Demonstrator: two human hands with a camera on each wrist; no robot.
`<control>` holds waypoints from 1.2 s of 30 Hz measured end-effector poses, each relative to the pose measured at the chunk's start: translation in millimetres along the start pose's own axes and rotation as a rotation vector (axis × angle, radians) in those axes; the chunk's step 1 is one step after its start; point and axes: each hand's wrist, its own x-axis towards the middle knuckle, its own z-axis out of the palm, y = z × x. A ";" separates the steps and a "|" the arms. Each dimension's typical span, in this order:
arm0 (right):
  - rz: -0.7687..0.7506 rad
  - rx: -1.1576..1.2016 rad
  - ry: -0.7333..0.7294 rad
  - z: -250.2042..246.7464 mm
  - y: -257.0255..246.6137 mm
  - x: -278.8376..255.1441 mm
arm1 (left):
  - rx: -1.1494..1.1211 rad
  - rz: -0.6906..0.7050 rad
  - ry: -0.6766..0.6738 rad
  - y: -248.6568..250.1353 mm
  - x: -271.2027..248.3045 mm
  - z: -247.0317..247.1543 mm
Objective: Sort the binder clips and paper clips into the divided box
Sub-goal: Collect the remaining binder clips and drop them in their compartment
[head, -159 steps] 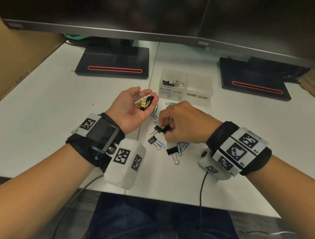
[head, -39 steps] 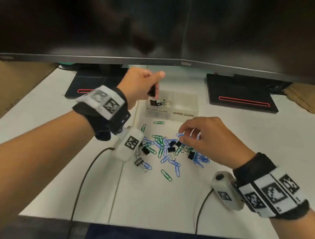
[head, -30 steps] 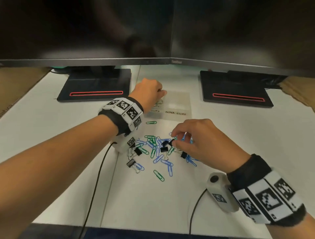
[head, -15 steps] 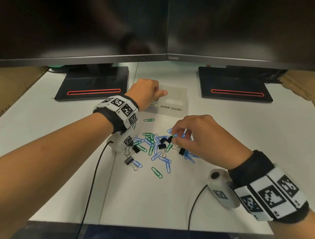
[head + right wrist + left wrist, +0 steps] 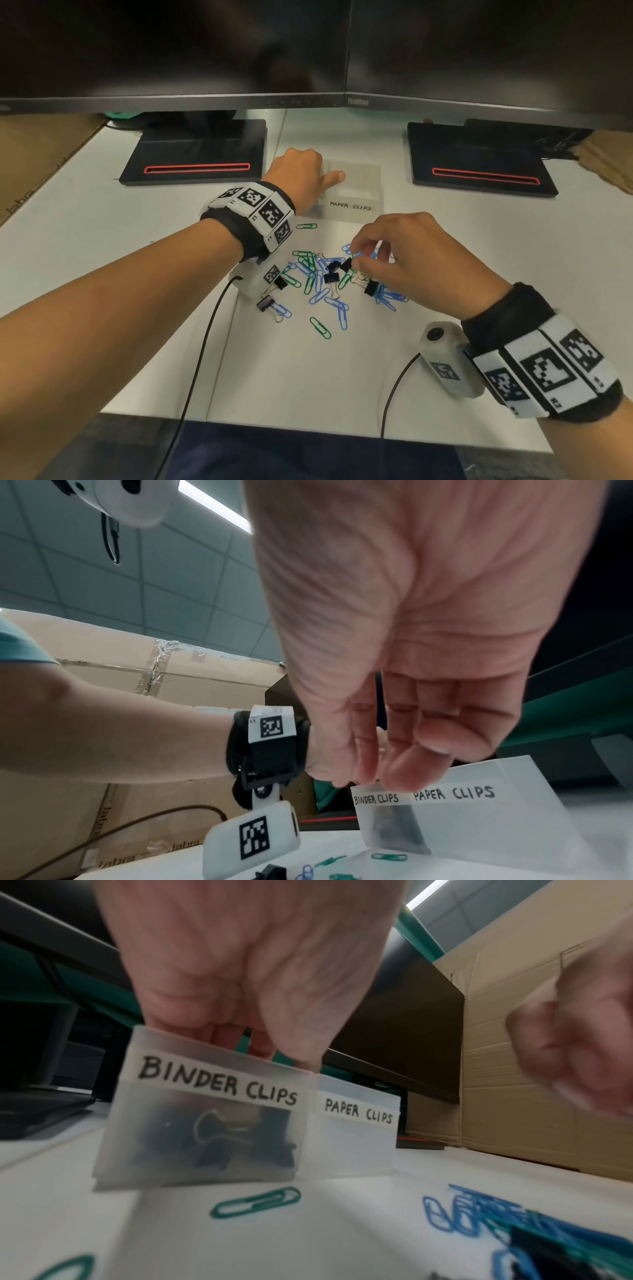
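The translucent divided box (image 5: 359,181) stands at the back of the desk, labelled BINDER CLIPS and PAPER CLIPS. My left hand (image 5: 308,174) hangs over the binder compartment, fingers (image 5: 236,1039) pointing down past its rim and thumb on the divider. Black binder clips (image 5: 212,1131) lie inside; the paper compartment (image 5: 356,1145) looks bare. A pile of blue and green paper clips and black binder clips (image 5: 325,284) lies in front. My right hand (image 5: 354,255) hovers over it, thumb and fingertips close together beside a black binder clip (image 5: 346,264). Whether it grips anything does not show.
Two monitor stands (image 5: 195,154) (image 5: 479,161) flank the box under two dark screens (image 5: 308,51). Cardboard (image 5: 44,154) stands at the left. Wrist camera cables (image 5: 198,342) trail over the desk's front edge. A lone green paper clip (image 5: 306,226) lies before the box.
My left hand, earlier palm up with several binder clips, turned over and came down onto the binder compartment. My right hand stayed over the pile, picking among the clips.
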 end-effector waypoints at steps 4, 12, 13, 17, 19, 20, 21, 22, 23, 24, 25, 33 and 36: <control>-0.029 -0.078 -0.093 5.8 -5.3 16.7 | -0.010 -0.053 0.042 6.9 -6.1 -9.2; -0.087 -0.213 -0.256 24.3 -17.6 34.7 | -0.566 -0.167 0.162 -7.0 -42.1 -54.4; -0.090 -0.223 -0.254 25.3 -17.6 35.6 | -0.742 -0.225 0.134 -11.7 -49.5 -58.8; -0.071 -0.208 -0.269 25.5 -16.9 38.0 | -1.414 -0.455 -0.163 -32.9 -82.6 -67.8; -0.062 -0.203 -0.267 25.3 -16.0 37.2 | -1.664 -0.553 -0.271 -43.5 -98.5 -67.8; -0.064 -0.205 -0.264 25.3 -15.5 36.1 | -1.748 -0.590 -0.303 -47.2 -104.7 -66.4; -0.068 -0.204 -0.262 26.3 -15.5 34.8 | -1.801 -0.616 -0.324 -50.5 -110.6 -64.7; -0.070 -0.200 -0.258 27.1 -15.4 33.8 | -1.825 -0.633 -0.333 -53.1 -115.5 -62.5; -0.065 -0.200 -0.256 27.6 -15.4 33.3 | -1.828 -0.646 -0.332 -55.5 -120.0 -60.4; -0.058 -0.203 -0.255 27.9 -14.8 33.2 | -1.819 -0.662 -0.324 -57.5 -123.3 -57.7; -0.050 -0.206 -0.260 28.0 -14.1 33.9 | -1.805 -0.676 -0.316 -58.4 -126.0 -55.7; 0.085 -0.055 -0.315 7.9 -22.6 47.2 | -1.812 -0.752 -0.287 -58.4 -133.0 -49.4; 0.030 0.131 -0.295 -2.2 -44.0 54.0 | -1.804 -0.746 -0.352 -49.1 -134.0 -39.1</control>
